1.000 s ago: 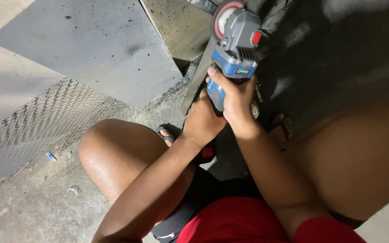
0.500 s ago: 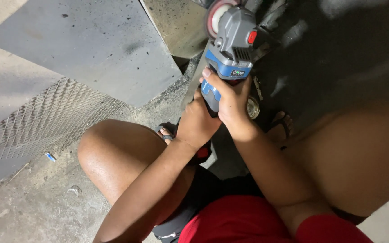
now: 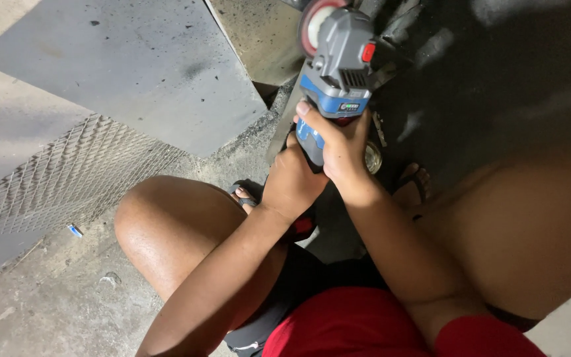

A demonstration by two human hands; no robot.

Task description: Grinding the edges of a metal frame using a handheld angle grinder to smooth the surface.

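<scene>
At far left, an expanded metal mesh (image 3: 67, 175) lies on the concrete floor (image 3: 54, 311), with a grey steel sheet (image 3: 133, 66) above it. A squatting person's left hand (image 3: 292, 182) and right hand (image 3: 342, 145) both wrap tightly around a blue and grey angle grinder (image 3: 335, 73), held top centre with its disc (image 3: 312, 23) upward. Judging by the grip, steadiness matters: both hands firm, disc away from the knees.

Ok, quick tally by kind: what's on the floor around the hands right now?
Angle grinder, held in both hands: 1
Flat metal sheet: 1
Expanded mesh panel: 1
Sandals: 2
Small blue scrap: 1
Total: 6
</scene>
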